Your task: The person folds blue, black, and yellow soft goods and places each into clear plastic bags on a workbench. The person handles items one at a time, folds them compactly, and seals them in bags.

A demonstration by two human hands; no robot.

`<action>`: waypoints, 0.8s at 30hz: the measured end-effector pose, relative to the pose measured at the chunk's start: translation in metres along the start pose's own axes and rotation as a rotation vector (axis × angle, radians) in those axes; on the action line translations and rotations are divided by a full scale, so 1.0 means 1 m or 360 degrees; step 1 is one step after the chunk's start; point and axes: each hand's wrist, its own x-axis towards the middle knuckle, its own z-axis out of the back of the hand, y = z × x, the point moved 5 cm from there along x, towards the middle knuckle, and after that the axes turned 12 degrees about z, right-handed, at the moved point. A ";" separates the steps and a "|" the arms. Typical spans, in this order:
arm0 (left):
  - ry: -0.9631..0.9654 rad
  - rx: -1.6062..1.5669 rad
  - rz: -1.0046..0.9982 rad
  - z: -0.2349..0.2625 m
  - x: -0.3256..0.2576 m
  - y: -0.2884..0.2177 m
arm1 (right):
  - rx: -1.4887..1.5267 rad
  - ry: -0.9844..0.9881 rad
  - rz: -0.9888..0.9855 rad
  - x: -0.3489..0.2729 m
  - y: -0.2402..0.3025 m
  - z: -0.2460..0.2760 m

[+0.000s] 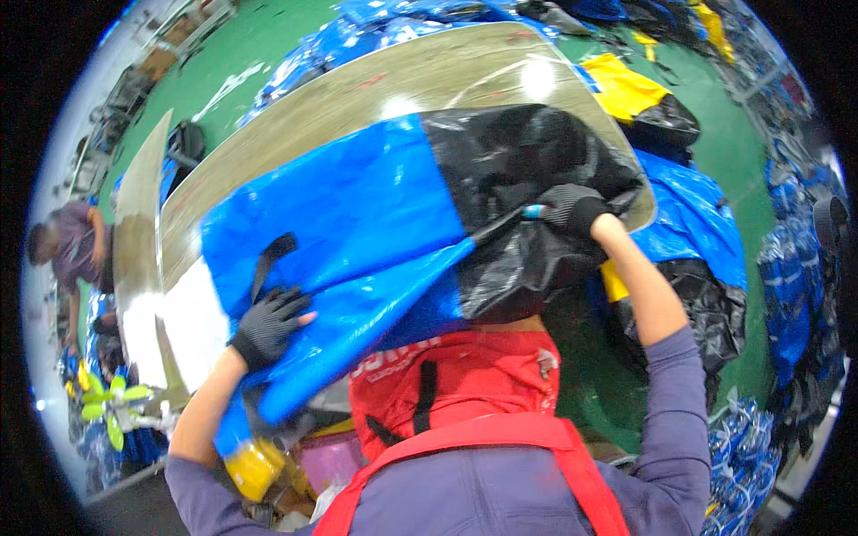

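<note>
A large glossy blue-and-black plastic bag (349, 196) lies across the tabletop (375, 89) before me. Its near edge is folded over and hangs toward my body. My left hand (268, 329), in a dark grey knit glove, rests on the blue part with its fingers spread, just below a short black strap (273, 257). On the black part, my gloved right hand (572, 211) is closed. A small thing with a teal end (534, 212) sticks out of it beside the folded edge; its kind cannot be made out.
Yellow, blue and black bags (688, 214) lie on the green floor to the right. More blue bundles (357, 31) are heaped beyond the table. A person (76, 241) is at the far left, near a green-bladed fan (112, 406). My red apron (456, 384) touches the table's near side.
</note>
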 end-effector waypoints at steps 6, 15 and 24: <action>-0.0169 -0.0905 0.1297 -0.028 -0.197 0.045 | 0.0159 -0.0023 0.0034 0.005 -0.008 0.001; -0.0809 -0.0622 0.2513 -0.088 -0.155 0.066 | -0.0380 -0.0537 -0.0014 -0.019 0.030 0.019; -0.0947 -0.0121 0.0378 0.092 0.118 -0.027 | -0.0523 0.0059 -0.0235 0.015 0.040 0.015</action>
